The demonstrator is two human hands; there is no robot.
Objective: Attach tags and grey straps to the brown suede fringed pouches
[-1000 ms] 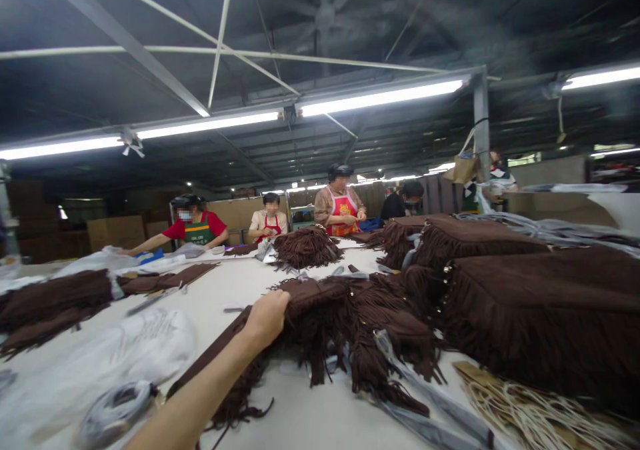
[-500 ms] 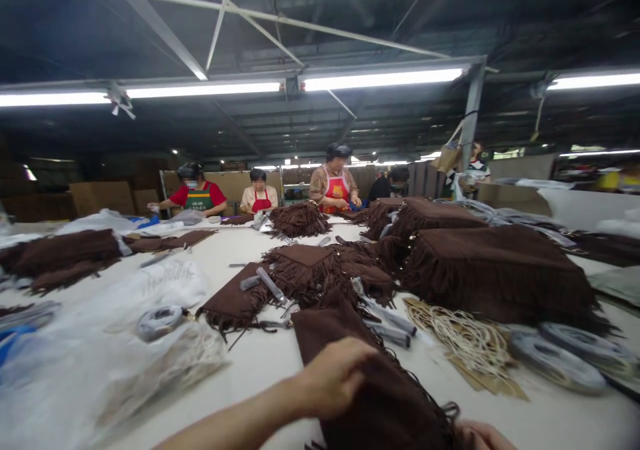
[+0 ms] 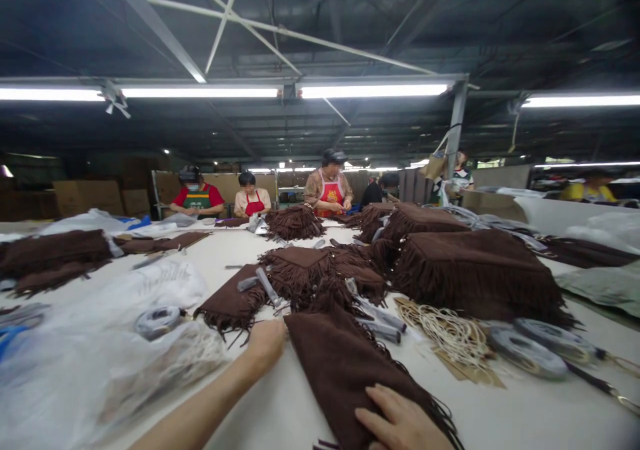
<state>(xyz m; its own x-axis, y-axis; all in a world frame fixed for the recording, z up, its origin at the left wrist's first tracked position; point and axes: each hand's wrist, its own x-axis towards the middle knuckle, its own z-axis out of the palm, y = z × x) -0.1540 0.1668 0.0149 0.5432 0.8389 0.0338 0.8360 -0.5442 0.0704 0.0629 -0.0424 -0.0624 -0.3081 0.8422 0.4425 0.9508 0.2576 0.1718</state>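
Observation:
A dark brown fringed bag (image 3: pixel 340 370) lies flat and slanted on the white table in front of me. My left hand (image 3: pixel 267 343) is closed at its upper left corner; the fingertips are turned away, so what they pinch is hidden. Spread fingers of my right hand (image 3: pixel 400 417) rest on the bag's lower right part. Just beyond, a smaller brown fringed piece (image 3: pixel 233 297) lies with a grey wrapped strip (image 3: pixel 269 287) on it. More fringed bags (image 3: pixel 300 263) are heaped behind.
Stacked brown fringed bags (image 3: pixel 475 270) stand at the right. Near them lie cream cords (image 3: pixel 455 333) on brown card and wrapped coiled straps (image 3: pixel 525 350). Clear plastic bags (image 3: pixel 115 343) cover the left. Several co-workers, one in a red apron (image 3: pixel 331 193), are across the table.
My left hand has moved from the middle of the bag to its upper left corner. My right hand has come from the lower right edge onto the bag's surface.

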